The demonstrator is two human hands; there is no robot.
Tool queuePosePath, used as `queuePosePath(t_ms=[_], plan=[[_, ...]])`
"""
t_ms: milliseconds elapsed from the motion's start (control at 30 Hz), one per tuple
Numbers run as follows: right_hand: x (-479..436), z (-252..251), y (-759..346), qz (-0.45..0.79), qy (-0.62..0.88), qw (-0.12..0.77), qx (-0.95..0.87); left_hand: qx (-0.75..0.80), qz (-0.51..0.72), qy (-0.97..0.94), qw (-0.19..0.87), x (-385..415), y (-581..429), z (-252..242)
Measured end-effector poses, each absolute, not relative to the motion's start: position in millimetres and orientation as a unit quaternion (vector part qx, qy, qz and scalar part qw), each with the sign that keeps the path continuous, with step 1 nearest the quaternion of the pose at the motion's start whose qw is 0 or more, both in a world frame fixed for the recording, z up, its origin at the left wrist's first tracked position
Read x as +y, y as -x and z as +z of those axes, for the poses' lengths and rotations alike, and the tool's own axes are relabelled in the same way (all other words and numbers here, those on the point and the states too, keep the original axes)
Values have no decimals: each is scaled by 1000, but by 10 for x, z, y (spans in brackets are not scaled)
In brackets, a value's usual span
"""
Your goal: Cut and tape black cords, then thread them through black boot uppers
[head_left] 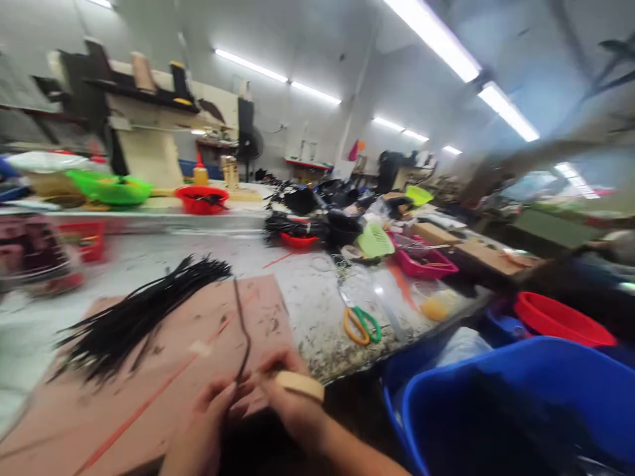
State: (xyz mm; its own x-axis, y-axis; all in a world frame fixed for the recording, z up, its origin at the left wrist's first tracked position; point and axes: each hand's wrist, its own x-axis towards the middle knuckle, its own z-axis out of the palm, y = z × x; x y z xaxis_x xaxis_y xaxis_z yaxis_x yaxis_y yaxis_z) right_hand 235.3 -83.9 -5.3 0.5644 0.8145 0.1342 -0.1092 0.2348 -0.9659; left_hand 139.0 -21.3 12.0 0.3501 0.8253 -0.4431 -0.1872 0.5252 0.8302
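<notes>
My left hand (217, 404) is pinched around the lower end of a thin black strip (243, 327), which rises with a bend over the pinkish board. Close beside it, my right hand (292, 403) is curled, with a roll of beige tape (300, 385) at its fingers. Its fingertips come near the strip's end; blur hides whether they touch it. A bundle of black strips (153, 311) lies on the board (208, 370) to the left. Scissors with one yellow and one green handle (362, 324) rest on the table to the right.
A large blue bin (411, 403) stands at the right below the table edge, with a red basin (563, 320) behind it. Farther back are a pink basket (421, 266), a light green basket (376, 241), a red bowl (201, 199) and a green bowl (106, 190).
</notes>
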Motion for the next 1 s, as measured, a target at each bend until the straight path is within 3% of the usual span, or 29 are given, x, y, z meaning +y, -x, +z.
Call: queuePosePath(t_ms=[233, 1000], plan=[[-864, 29, -2243, 457, 412, 765, -189, 415, 340, -350, 768, -358, -1301, 181], [-859, -35, -2110, 459, 385, 784, -164, 378, 363, -352, 775, -387, -1279, 135]])
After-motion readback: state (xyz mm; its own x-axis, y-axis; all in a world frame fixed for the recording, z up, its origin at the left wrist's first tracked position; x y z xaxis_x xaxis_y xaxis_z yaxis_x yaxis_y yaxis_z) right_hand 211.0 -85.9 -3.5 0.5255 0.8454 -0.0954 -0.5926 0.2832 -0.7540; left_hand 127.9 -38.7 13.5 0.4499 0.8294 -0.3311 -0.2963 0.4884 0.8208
